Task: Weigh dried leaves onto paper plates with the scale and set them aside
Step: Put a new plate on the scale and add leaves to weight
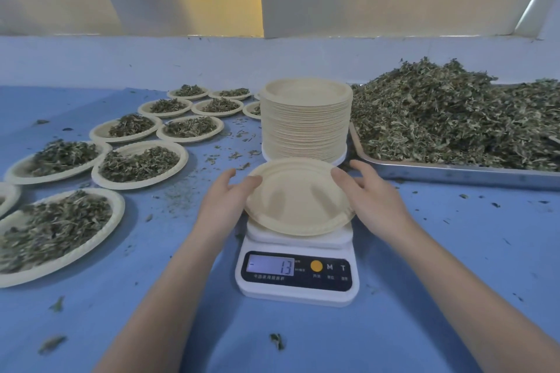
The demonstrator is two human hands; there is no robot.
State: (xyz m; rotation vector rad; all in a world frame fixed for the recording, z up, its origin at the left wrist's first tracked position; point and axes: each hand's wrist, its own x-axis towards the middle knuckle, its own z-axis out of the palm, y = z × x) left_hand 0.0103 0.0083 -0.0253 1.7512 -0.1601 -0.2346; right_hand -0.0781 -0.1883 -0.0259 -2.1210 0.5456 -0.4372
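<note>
paper plate (298, 197), empty, sits at frame centre on the scale (298, 269), left hand (225, 197) and right hand (371, 194) pinching opposite rims; dried leaves (454, 112) lie upper right, nearer the right hand.

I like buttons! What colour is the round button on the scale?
Orange round button on the scale, head view.

I see both hands on an empty paper plate (298, 197) over the white scale (297, 269), left hand (225, 200) at its left rim, right hand (371, 194) at its right rim; display reads 13. Behind it stands a tall plate stack (306, 121). Filled plates (139, 162) cover the blue counter (454, 251) at left, and a metal tray (454, 172) heaped with dried leaves (454, 112) sits at right.
</note>
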